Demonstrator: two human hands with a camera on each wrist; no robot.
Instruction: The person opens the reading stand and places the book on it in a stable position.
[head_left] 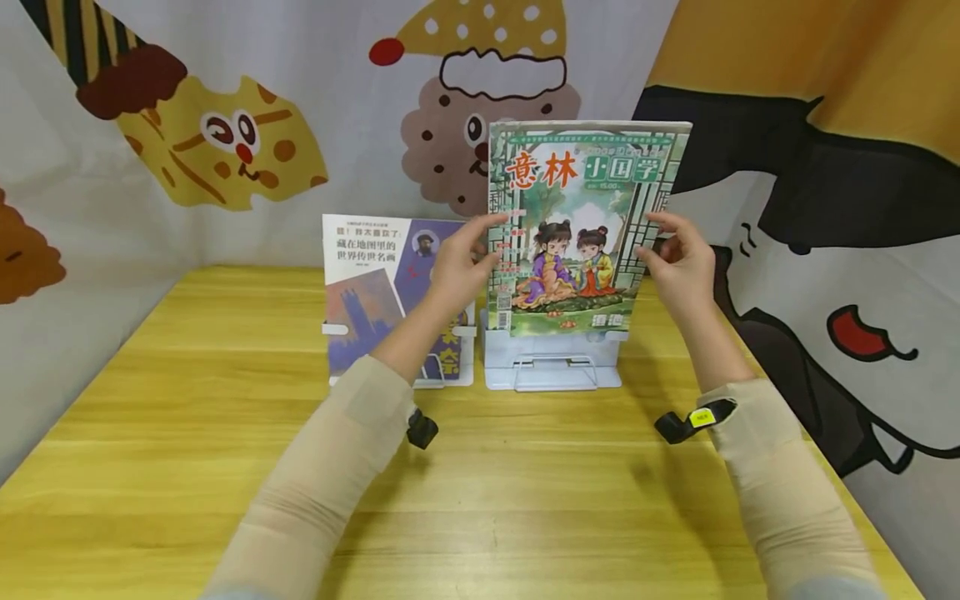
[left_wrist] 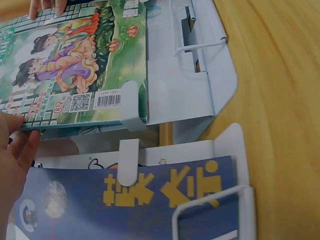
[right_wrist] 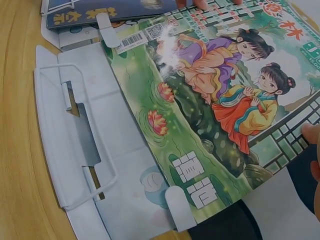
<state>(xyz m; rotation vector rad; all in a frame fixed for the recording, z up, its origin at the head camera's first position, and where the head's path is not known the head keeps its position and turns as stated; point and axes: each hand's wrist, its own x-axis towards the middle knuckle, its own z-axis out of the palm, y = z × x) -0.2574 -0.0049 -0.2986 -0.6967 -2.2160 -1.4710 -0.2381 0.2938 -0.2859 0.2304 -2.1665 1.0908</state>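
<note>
A green illustrated magazine (head_left: 573, 250) with two cartoon children on its cover stands on a white book stand (head_left: 552, 367). My left hand (head_left: 461, 262) pinches its left edge, and my right hand (head_left: 684, 260) pinches the right edge at about the same height. Below the magazine's lower edge, the stand's base and wire prop show. In the left wrist view, one white clip (left_wrist: 131, 106) overlaps the magazine's corner by the barcode. Another clip (right_wrist: 180, 207) overlaps the lower edge at the other corner in the right wrist view. Part of the right hand is cut off there.
Left of the magazine, a purple-and-white book (head_left: 367, 292) rests on a second white stand (head_left: 465, 367), partly covered by my left forearm. Both stands are on a wooden table (head_left: 480, 500). Behind hangs a curtain (head_left: 345, 75) with cartoon prints.
</note>
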